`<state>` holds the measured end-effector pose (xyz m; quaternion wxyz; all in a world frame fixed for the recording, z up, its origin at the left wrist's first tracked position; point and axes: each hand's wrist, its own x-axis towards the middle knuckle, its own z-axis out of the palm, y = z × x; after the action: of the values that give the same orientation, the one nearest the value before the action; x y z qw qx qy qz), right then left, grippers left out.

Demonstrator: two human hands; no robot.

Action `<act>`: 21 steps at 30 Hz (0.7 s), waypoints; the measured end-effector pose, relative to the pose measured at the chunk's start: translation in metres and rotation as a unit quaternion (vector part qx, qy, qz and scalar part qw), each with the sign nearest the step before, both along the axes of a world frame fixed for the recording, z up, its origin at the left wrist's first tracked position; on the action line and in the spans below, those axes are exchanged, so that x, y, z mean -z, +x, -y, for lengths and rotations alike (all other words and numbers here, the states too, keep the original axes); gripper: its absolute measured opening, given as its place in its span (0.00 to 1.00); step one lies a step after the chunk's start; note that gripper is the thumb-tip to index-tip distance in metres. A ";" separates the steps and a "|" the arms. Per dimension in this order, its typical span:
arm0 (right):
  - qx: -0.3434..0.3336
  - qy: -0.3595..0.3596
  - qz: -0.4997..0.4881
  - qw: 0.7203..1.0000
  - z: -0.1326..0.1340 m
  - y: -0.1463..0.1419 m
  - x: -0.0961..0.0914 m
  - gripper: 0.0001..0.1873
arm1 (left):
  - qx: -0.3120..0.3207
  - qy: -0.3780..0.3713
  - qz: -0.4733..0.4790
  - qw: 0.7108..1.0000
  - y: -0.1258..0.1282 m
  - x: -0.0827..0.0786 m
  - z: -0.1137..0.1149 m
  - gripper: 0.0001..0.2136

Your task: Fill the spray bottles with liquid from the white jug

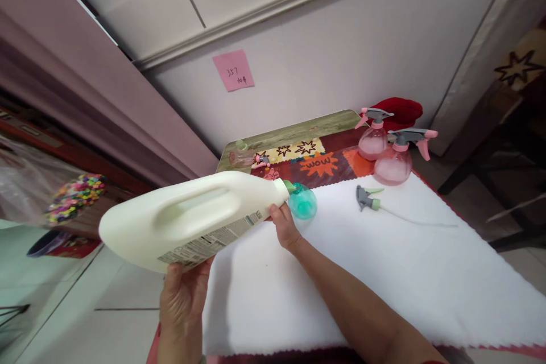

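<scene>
A large pale detergent jug (205,205) lies tilted almost level in the air, its green spout at the mouth of a small round green spray bottle (303,205). My left hand (183,296) grips the jug's underside near its base, thumb on the printed label. Close to the jug's neck, my right hand (285,227) is closed on its lower side; some fingers are hidden. The green bottle stands without a top on a white cloth (273,296). To its right lies a grey and green spray trigger (367,198) with a long clear tube.
Two spray bottles with pink liquid, one nearer (392,168) and one behind (372,145), stand at the table's right. A clear bottle (241,158) lies at the back left. Behind the pink bottles is a red item (403,111). A pink note (233,70) hangs on the wall.
</scene>
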<state>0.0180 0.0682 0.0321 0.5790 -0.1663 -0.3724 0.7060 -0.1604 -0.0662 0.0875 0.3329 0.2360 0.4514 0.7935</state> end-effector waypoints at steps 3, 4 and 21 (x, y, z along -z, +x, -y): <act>-0.002 0.000 -0.005 1.000 0.000 0.000 -0.001 0.35 | 0.004 -0.002 -0.007 1.000 0.002 -0.003 -0.001 0.31; -0.001 0.002 -0.006 1.000 0.000 0.001 -0.001 0.35 | 0.005 -0.003 -0.009 1.000 0.003 -0.003 -0.001 0.31; -0.001 0.003 -0.004 1.000 0.000 0.000 -0.001 0.36 | 0.002 0.006 0.015 1.000 0.004 -0.003 -0.003 0.32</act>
<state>0.0184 0.0686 0.0332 0.5804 -0.1619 -0.3720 0.7060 -0.1565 -0.0632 0.0904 0.3399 0.2267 0.4413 0.7989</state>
